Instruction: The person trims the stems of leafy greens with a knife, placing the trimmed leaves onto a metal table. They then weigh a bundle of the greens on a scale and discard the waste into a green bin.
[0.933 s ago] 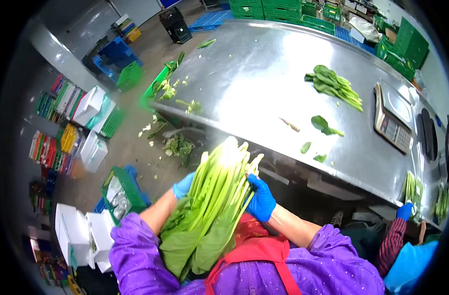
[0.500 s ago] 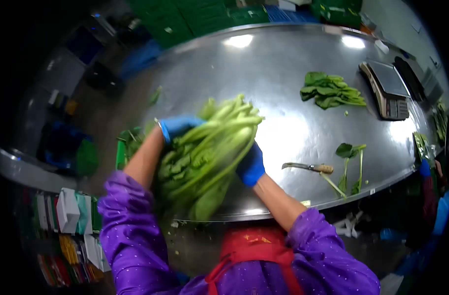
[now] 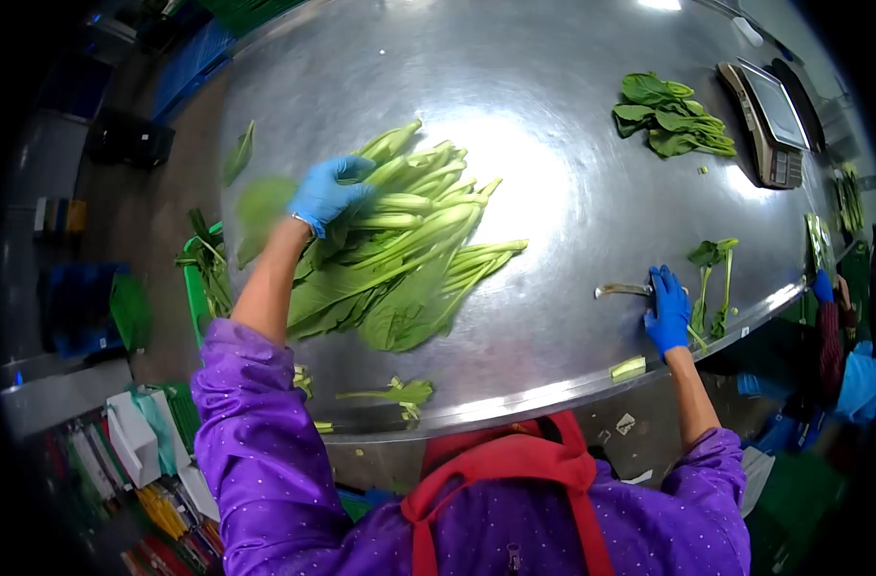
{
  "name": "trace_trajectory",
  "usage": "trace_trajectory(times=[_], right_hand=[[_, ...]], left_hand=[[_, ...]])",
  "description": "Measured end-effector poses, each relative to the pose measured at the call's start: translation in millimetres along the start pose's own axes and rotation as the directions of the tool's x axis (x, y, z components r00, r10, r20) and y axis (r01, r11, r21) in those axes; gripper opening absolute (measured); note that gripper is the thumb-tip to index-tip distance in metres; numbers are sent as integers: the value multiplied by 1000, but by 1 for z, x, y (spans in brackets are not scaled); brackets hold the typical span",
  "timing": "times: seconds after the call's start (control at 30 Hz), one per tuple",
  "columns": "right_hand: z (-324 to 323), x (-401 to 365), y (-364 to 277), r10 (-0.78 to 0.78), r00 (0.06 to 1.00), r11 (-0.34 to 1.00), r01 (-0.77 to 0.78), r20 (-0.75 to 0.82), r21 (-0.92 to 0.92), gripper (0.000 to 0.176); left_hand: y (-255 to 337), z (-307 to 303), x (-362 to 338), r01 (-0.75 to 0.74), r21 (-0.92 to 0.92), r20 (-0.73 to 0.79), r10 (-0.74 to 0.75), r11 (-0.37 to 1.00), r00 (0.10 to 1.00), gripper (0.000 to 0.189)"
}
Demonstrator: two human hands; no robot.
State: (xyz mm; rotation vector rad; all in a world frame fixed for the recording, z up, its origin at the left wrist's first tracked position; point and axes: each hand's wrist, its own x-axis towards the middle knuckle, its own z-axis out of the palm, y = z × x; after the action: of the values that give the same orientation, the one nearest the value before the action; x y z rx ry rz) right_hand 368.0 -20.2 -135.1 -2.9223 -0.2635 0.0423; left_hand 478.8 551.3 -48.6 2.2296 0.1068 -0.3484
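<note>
A pile of leafy green vegetables (image 3: pixel 400 250) with pale thick stalks lies on the steel table, left of centre. My left hand (image 3: pixel 331 196), in a blue glove, is closed over stalks at the pile's left side. A blurred leaf (image 3: pixel 265 204) sticks out beside that wrist. Far to the right, my right hand (image 3: pixel 670 312), also blue-gloved, closes over the handle of a small curved knife (image 3: pixel 622 289). Its blade points left along the tabletop, and the hand hides most of the handle. Trimmed leafy stalks (image 3: pixel 724 288) lie just right of this hand.
A smaller bunch of greens (image 3: pixel 673 117) lies near a weighing scale (image 3: pixel 769 125) at the back right. A green crate (image 3: pixel 196 288) with greens stands at the left edge. Scraps (image 3: pixel 400 392) lie along the table's front edge. Another person's sleeve (image 3: pixel 828 336) shows far right.
The greens held up in both hands now rest on the table. My right hand has left them and moved right onto the knife. The view has shifted.
</note>
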Motion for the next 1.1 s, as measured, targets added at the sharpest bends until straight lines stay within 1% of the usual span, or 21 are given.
trace_trajectory(times=[0.07,0.17,0.2,0.3,0.33,0.37,0.4,0.43,0.5,0.53,0.6,0.67,0.7,0.73,0.77,0.8,0.83,0.87,0.97,1.07,1.1], right_hand=[[0,1,15,-46,999,998,46,-2,-50,59],[22,7,53,-214,956,969,234,-202,80,46],[-1,11,39,-260,942,958,280,-211,67,36],[-19,30,41,-417,891,866,449,-178,219,37],[-17,31,43,-236,971,874,230,-40,427,36],[-17,28,41,-68,988,812,-26,138,583,35],[-17,24,38,71,938,683,-294,340,669,35],[-17,21,33,105,928,619,-343,359,706,34],[-48,23,-23,172,904,483,-423,391,766,32],[-54,21,-40,175,836,320,-548,520,773,27],[-36,7,-68,36,861,169,-505,507,846,36],[-38,-3,-119,72,842,114,-539,534,834,30],[-38,-7,-141,67,825,110,-566,562,817,28],[-40,-6,-166,61,891,198,-453,451,869,27],[-45,0,-191,45,940,286,-336,337,898,25],[-51,5,-216,19,974,371,-218,227,903,24],[-64,12,-243,-13,979,358,-184,202,916,27],[-72,18,-267,-46,983,346,-153,179,926,31],[-52,17,-309,-211,967,494,229,-140,839,30],[-50,7,-330,-259,964,702,230,-60,674,24],[-49,3,-333,-262,964,720,224,-42,656,21]], left_hand=[[2,-2,-12,-83,117,-133,98,990,986,43],[-6,17,-36,-242,348,-304,354,906,885,42],[-5,23,-42,-179,370,-289,296,912,910,46],[9,39,-51,-92,578,-288,308,811,907,52],[14,43,-49,-68,651,-293,334,756,896,51],[18,48,-44,-89,672,-301,382,735,874,49],[21,53,-38,-114,693,-303,431,712,850,47],[20,56,-32,-141,713,-300,480,687,824,45],[13,55,-19,-233,641,-285,508,731,813,34],[11,52,-16,-282,598,-300,536,750,789,31],[21,46,-23,-353,515,-375,575,781,727,21],[44,30,-54,-227,114,-382,254,967,889,18],[65,24,-76,-146,-255,-305,64,956,950,21],[70,19,-93,-165,-476,-211,70,864,975,24],[78,15,-110,-63,-589,-114,-5,806,994,26],[80,15,-124,44,-644,-11,-67,763,998,28],[72,18,-136,120,-725,96,-72,678,993,29],[63,25,-145,172,-761,139,-102,625,985,30],[37,41,-162,325,-832,302,-123,449,945,32],[21,52,-175,379,-790,350,-152,483,924,31],[20,56,-179,399,-769,370,-161,499,915,31]])
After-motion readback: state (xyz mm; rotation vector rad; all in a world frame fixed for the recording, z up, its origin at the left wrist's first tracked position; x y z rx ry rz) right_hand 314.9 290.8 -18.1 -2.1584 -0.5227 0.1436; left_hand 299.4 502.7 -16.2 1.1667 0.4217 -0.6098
